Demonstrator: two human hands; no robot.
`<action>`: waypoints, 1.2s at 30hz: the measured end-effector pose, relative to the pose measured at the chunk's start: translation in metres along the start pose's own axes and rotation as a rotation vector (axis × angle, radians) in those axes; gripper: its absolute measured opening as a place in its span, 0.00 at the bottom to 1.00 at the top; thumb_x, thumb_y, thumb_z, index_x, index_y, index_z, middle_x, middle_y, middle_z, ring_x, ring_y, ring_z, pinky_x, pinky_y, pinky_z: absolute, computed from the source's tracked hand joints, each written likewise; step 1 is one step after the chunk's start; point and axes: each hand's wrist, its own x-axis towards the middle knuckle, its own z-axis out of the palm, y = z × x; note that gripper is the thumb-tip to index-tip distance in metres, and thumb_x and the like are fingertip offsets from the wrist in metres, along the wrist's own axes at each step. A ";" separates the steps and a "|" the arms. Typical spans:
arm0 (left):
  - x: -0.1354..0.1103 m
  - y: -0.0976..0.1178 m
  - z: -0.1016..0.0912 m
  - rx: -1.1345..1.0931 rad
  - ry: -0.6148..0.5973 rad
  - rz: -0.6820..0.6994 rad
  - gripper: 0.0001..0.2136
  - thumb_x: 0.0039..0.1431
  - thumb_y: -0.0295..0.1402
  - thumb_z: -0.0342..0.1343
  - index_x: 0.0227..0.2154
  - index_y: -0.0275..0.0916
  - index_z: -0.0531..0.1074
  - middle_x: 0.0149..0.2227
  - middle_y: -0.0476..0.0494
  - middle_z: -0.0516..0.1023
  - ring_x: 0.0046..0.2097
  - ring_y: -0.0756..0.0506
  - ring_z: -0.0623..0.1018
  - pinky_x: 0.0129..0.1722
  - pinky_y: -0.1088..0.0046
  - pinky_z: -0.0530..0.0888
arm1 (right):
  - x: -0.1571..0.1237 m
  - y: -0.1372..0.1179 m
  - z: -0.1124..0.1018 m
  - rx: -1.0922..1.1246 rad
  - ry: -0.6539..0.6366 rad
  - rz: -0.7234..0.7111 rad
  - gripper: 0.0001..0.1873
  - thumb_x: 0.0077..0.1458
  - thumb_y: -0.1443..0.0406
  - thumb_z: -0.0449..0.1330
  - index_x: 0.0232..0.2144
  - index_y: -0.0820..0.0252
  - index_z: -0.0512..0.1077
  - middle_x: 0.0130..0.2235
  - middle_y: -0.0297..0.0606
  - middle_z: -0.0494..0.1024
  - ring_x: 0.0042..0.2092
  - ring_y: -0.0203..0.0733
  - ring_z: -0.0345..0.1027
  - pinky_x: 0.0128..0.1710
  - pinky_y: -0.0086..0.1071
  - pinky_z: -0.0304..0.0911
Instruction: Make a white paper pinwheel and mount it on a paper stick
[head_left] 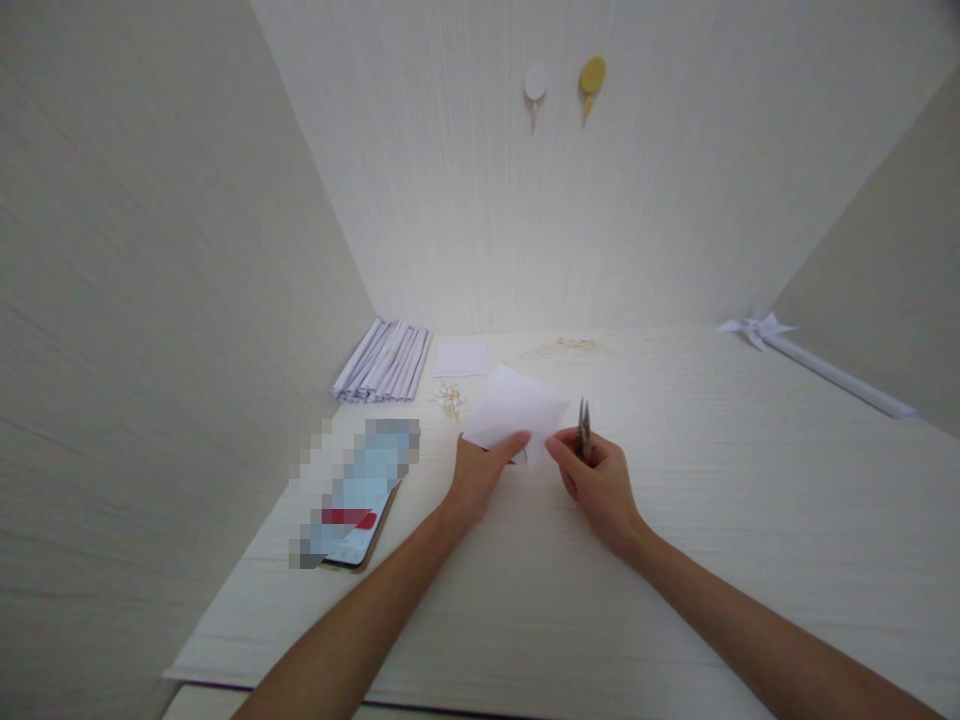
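A square sheet of white paper (517, 400) is held over the table by my left hand (480, 470), its thumb lying on top near the lower corner. The fingers under the sheet are hidden. In my right hand (600, 485) is a pair of scissors (583, 430), blades pointing up and away from me. The thumb and index finger of that hand are pinched together close to the paper's right corner; whether they touch it I cannot tell. Beyond the sheet, to its left, are a small pile of white and gold pieces (450, 398) and a flat white paper square (460, 359).
Several rolled white paper tubes (386, 362) lie stacked at the back left. A partly blurred phone (360, 500) rests left of my hands. At the right edge lies a paper pinwheel (757, 328) on a white stick (840, 376). White (535, 82) and yellow hooks (592, 76) hang on the back wall.
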 end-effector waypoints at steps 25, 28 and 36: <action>0.000 0.000 0.004 -0.119 0.163 -0.079 0.15 0.33 0.30 0.60 0.31 0.38 0.71 0.30 0.45 0.73 0.29 0.50 0.71 0.21 0.79 0.69 | 0.000 0.000 0.001 -0.205 -0.215 0.022 0.06 0.41 0.64 0.56 0.19 0.62 0.64 0.13 0.23 0.53 0.16 0.26 0.44 0.14 0.24 0.39; 0.001 0.000 0.004 -0.127 0.160 -0.074 0.16 0.34 0.30 0.60 0.32 0.39 0.70 0.32 0.46 0.73 0.30 0.50 0.71 0.21 0.80 0.69 | -0.001 -0.001 0.000 -0.198 -0.216 0.026 0.07 0.42 0.63 0.55 0.19 0.62 0.64 0.14 0.23 0.53 0.15 0.26 0.44 0.13 0.24 0.39; -0.002 -0.001 0.004 -0.106 0.092 -0.085 0.13 0.34 0.30 0.60 0.29 0.37 0.71 0.29 0.46 0.72 0.28 0.51 0.70 0.20 0.80 0.68 | -0.002 -0.004 0.000 -0.248 -0.178 0.013 0.05 0.40 0.66 0.56 0.18 0.62 0.63 0.14 0.23 0.53 0.16 0.26 0.44 0.14 0.24 0.40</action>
